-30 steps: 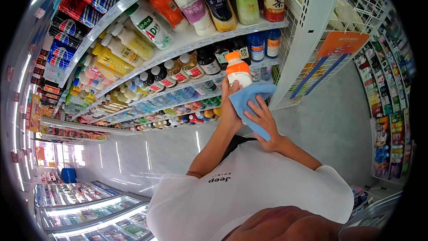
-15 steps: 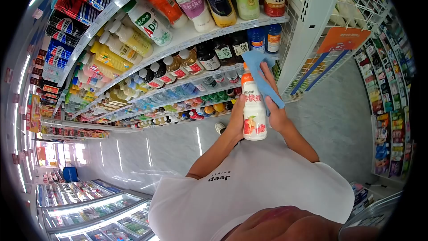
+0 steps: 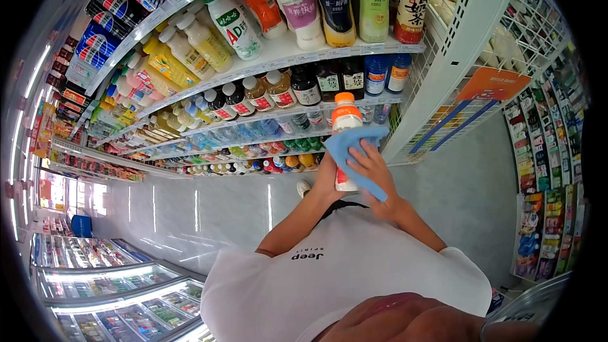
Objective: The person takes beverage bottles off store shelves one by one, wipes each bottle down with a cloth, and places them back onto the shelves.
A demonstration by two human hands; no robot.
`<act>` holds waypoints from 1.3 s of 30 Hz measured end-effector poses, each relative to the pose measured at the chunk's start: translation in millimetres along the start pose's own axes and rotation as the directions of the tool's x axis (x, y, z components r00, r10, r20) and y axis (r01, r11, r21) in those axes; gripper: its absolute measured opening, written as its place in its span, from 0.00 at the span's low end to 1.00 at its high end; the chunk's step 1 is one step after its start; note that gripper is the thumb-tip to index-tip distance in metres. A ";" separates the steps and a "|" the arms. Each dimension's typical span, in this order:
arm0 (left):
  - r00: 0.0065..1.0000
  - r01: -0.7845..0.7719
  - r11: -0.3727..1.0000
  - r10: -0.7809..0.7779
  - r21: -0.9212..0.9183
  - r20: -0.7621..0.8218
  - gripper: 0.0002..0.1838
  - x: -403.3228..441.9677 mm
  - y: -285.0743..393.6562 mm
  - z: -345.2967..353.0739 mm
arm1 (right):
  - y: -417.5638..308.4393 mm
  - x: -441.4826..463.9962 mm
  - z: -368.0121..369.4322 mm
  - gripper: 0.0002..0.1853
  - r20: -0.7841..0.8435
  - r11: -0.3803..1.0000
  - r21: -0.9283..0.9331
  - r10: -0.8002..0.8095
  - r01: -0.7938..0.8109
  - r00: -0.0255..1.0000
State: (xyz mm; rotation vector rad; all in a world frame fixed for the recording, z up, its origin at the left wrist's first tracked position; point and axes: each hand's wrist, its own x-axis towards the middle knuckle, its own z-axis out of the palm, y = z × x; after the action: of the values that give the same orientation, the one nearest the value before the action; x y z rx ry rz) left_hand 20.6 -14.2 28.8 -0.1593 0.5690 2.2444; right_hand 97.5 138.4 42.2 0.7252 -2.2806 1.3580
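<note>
A white bottle with an orange cap point(image 3: 346, 114) is held upright in front of my chest. My left hand point(image 3: 327, 176) grips its lower part from the left side. A blue cloth point(image 3: 347, 145) is draped across the middle of the bottle, hiding much of its label. My right hand point(image 3: 372, 168) presses the cloth against the bottle from the right, its fingers bent over the fabric. The bottle's base shows just below the cloth, between both hands.
Drink shelves point(image 3: 278, 60) curve across the front and left, filled with bottles and cans. A white wire-mesh shelf end point(image 3: 437, 57) stands right of the bottle. More stocked shelves point(image 3: 538, 171) are at far right, glass-topped freezers point(image 3: 107, 278) at lower left.
The cloth has come down from the cap area over the bottle's middle, my right hand moving with it. The bottle's label, plain half a second ago, is now largely covered. The view has shifted slightly.
</note>
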 end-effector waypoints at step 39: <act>0.996 0.021 0.996 -0.013 -0.087 0.093 0.32 12.1 11.4 -24.7 | 3.8 12.4 -4.2 0.23 0.177 0.989 -0.081 -0.107 0.123 0.978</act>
State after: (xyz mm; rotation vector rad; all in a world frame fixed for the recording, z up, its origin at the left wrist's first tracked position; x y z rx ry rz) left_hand 2.4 -23.7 7.2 -0.1041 0.4188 2.2483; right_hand 85.6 140.7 48.5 0.9612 -2.3736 1.1709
